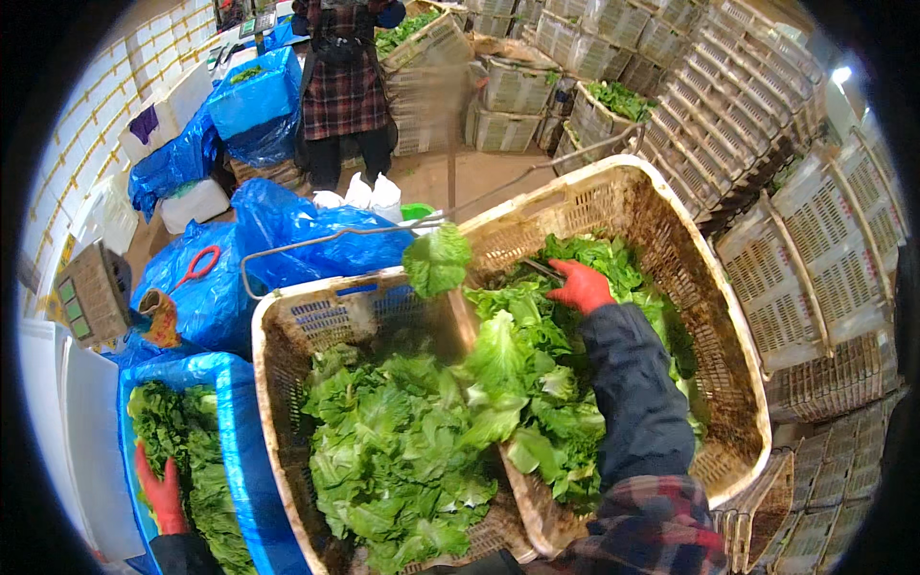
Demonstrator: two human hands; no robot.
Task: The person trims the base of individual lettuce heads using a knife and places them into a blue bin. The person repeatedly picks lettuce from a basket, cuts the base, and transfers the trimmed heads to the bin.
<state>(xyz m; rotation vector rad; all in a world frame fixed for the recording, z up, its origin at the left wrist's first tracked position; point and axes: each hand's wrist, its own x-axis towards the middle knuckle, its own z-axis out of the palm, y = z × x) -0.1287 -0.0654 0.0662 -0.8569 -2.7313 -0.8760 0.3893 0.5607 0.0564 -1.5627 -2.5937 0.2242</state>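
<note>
My right hand (pixel 583 285), in a red glove, is closed around a thin dark metal blade tool (pixel 540 268); its exact kind is unclear. It reaches among leafy lettuce (pixel 503 352) in the right plastic crate (pixel 747 431). Cut leaves (pixel 392 438) are heaped in the left crate (pixel 269 381), against the right one. A single lettuce leaf (pixel 437 260) shows over the far rim where the crates meet. On the left, my red-gloved left hand (pixel 162 490) has its fingers spread over lettuce (pixel 205 460) packed in a box lined with blue plastic (pixel 233 431).
A bent metal rod (pixel 345 233) crosses behind the crates. Blue plastic sheeting (pixel 208 302) bears a red loop-shaped handle (pixel 198 267). A scale display (pixel 93 295) stands left. Another person (pixel 345 93) stands ahead. Stacked crates (pixel 733 108) rise on the right.
</note>
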